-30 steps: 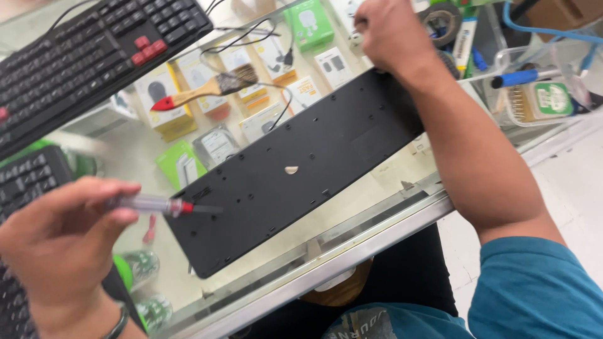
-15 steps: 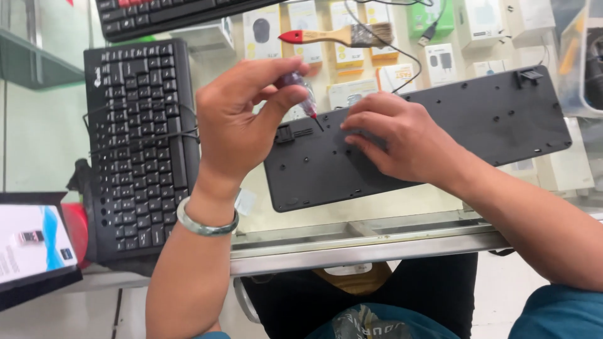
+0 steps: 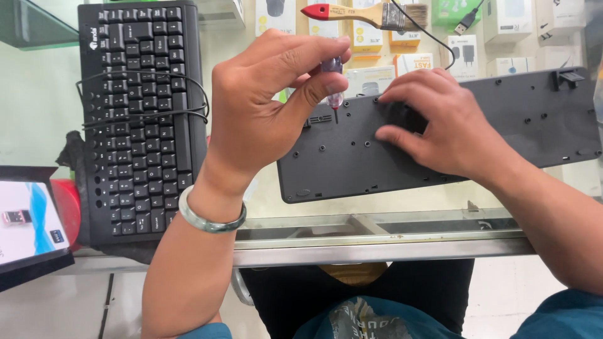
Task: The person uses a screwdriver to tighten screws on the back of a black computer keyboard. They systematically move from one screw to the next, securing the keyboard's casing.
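A black keyboard lies face down (image 3: 540, 119) on a glass counter (image 3: 377, 220), its back dotted with screw holes. My left hand (image 3: 264, 107) pinches a small clear-handled screwdriver (image 3: 333, 85) with a red collar, held upright with its tip on a screw hole near the back's upper left. My right hand (image 3: 446, 125) presses flat on the back, fingers spread, just right of the screwdriver. A pale green bangle circles my left wrist.
A second black keyboard (image 3: 141, 119) stands key-side up at the left, its cable coiled over it. A red-handled paintbrush (image 3: 370, 14) lies at the top. Boxed accessories (image 3: 515, 19) show beneath the glass. A boxed item (image 3: 28, 220) sits at lower left.
The view has come closer. My left hand has turned the screwdriver upright and set its tip down on the keyboard back. My right hand stays pressed on it.
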